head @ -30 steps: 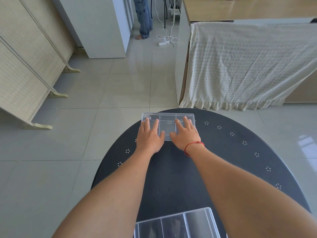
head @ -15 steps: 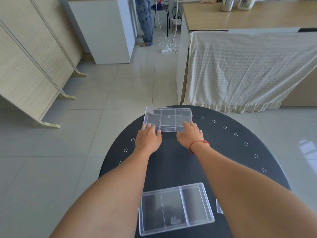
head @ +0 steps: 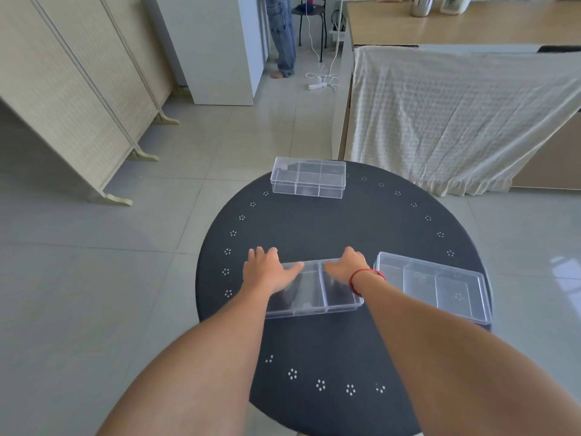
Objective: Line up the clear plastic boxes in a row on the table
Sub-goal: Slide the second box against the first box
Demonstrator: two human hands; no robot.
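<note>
Gripping the middle box (head: 314, 289) at its two ends, both hands (head: 270, 272) (head: 347, 265) are working mid-task. Right box (head: 432, 286) is sitting just beside it on the worktop (head: 314, 228); far box (head: 308, 177) is lying well apart, unaligned.

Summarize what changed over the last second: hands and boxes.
Both hands left the far box, which they had been pressing flat, and drew back toward the person. The left hand and right hand now grip the ends of the middle box, though it is not clear whether they have lifted it. The far box stays at the table's far edge. The right box lies untouched beside the middle one.
</note>
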